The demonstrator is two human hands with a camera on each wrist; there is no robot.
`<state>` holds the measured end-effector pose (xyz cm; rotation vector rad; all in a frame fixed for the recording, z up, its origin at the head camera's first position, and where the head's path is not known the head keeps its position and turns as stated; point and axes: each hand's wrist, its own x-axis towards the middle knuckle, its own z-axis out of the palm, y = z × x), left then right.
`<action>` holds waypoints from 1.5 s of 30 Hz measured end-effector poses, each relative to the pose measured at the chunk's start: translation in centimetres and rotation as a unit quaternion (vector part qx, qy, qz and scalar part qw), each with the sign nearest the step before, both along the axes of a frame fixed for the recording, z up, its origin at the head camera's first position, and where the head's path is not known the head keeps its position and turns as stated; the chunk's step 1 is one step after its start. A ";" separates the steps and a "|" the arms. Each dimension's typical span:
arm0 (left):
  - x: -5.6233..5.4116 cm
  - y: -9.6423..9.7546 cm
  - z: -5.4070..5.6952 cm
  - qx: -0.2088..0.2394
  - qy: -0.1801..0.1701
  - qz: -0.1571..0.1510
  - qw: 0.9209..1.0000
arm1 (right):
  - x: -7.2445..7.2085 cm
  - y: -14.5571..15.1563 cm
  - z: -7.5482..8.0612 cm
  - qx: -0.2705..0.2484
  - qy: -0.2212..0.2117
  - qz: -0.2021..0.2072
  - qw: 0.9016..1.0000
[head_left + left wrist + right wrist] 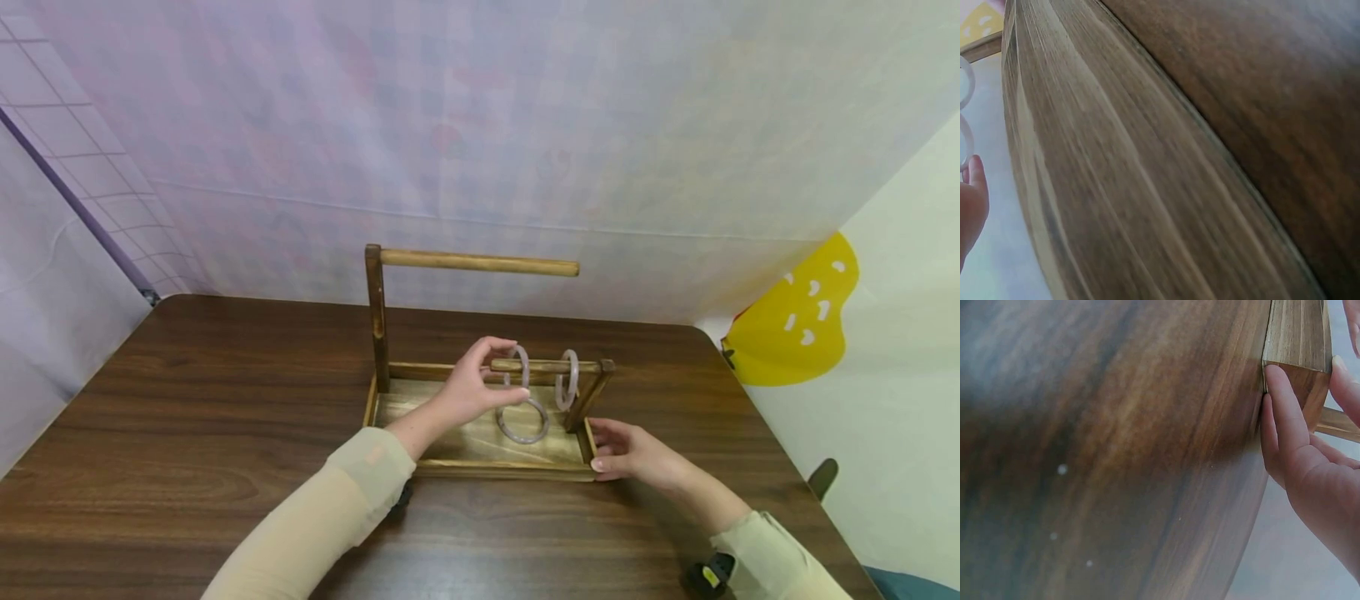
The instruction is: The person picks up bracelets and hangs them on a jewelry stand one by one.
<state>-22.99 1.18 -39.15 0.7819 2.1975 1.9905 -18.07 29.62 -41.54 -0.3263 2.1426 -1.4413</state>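
A wooden stand has a shallow tray base [502, 471], a tall post with an upper rod [480, 262] on the left, and a short post with a lower rod [543, 366] on the right. My left hand [465, 387] holds a pale bangle [524, 367] between thumb and fingers, around the free end of the lower rod. Another bangle [573, 379] hangs nearer the short post. A third bangle [525, 439] shows below my left thumb, in the tray. At the tray's right end, my right hand [637, 454] grips the end wall, thumb at the front corner [1297, 337].
The stand sits on a dark brown wooden table [225, 400]. Behind it hangs a pale checked curtain [487, 125]. On the right wall is a yellow decoration [795, 317] with white marks.
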 end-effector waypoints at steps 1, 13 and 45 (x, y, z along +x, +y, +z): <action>0.0 0.1 0.0 0.002 0.000 -0.001 1.000 | 0.0 0.0 0.0 0.001 -0.001 -0.001 1.000; 0.0 0.7 0.0 0.008 -0.029 -0.012 0.999 | 0.1 -0.1 0.1 -0.002 -0.001 -0.001 1.000; 0.3 2.7 -0.2 0.056 -0.101 -0.022 0.993 | -0.1 0.0 -0.1 -0.014 0.000 -0.005 1.000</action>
